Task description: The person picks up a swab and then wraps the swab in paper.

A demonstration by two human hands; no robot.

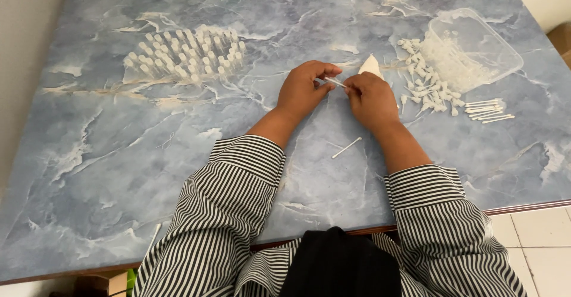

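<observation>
Left hand (303, 89) and right hand (370, 98) both pinched on thin white stick (335, 82), long axis running left-right, slightly tilted. Clear plastic tub (476, 44) lies tipped at far right.

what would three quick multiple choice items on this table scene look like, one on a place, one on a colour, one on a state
1. Where does the clear plastic container lie?
A. at the table's far right
B. at the near left edge
C. on the floor

2. What colour is the table top?
A. plain red
B. blue-grey marble pattern
C. bare wood

3. What do the two hands hold between them?
A. nothing
B. a pair of scissors
C. a thin white stick

Answers:
1 A, it sits far right with small white pieces spilling from it.
2 B, veined blue-grey all over.
3 C, the left hand and right hand pinch it at their fingertips.
</observation>
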